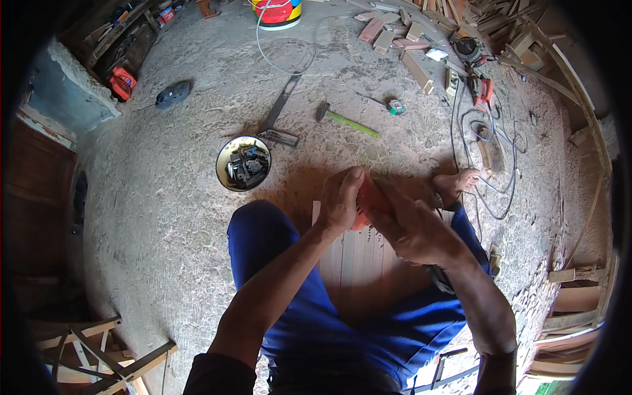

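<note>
Both my hands are closed around an orange power tool [372, 203] with dark vent slots, between my bent knees. My left hand [342, 199] grips its left side, thumb pointing up. My right hand [411, 227] wraps its right side. The tool is over the far part of a pale panel of wooden strips [359, 263] between my legs. My fingers and forearms cover much of the tool, so its underside is hidden and I cannot tell whether it touches the wood.
Ahead lie a bowl [225, 172] of small dark parts, a dark square [282, 104], a green-handled hammer [352, 124] and a tape measure [395, 106]. A red power tool [484, 94] with looping cords [510, 191] and wood offcuts [416, 71] lie right. A paint bucket [280, 25] stands far ahead.
</note>
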Motion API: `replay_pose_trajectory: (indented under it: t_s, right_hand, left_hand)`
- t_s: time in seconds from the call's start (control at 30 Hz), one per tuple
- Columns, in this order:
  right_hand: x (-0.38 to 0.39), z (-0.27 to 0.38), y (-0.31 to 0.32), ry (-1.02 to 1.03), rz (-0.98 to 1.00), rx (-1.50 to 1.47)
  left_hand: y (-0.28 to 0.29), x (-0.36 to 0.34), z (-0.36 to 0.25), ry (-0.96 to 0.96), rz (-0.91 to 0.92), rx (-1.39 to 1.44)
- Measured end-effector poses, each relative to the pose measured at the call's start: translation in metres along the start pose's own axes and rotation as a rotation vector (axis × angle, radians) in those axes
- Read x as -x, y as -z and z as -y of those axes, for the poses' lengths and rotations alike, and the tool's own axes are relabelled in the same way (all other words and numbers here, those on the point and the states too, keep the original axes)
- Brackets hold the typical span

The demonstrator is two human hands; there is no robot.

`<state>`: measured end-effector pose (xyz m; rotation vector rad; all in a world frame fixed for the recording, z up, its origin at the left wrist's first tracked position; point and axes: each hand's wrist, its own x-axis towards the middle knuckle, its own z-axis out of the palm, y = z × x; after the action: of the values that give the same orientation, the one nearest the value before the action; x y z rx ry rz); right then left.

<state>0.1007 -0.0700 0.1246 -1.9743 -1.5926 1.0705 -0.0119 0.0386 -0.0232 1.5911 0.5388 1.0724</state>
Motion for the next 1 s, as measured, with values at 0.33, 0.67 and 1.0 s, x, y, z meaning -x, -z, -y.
replay_pose_trajectory:
  t_s: [0.33,0.67,1.0]
  right_hand:
    - [0.011,-0.009,-0.009,0.136,-0.066,-0.045]
    - [0.016,-0.014,-0.009,0.129,-0.106,-0.026]
    - [0.016,-0.007,-0.008,0.15,-0.136,-0.026]
  left_hand:
    - [0.003,0.002,-0.028,0.301,0.041,0.268]
    - [-0.006,-0.002,-0.026,0.175,0.021,0.225]
    - [0.0,-0.005,-0.03,0.216,0.086,0.338]
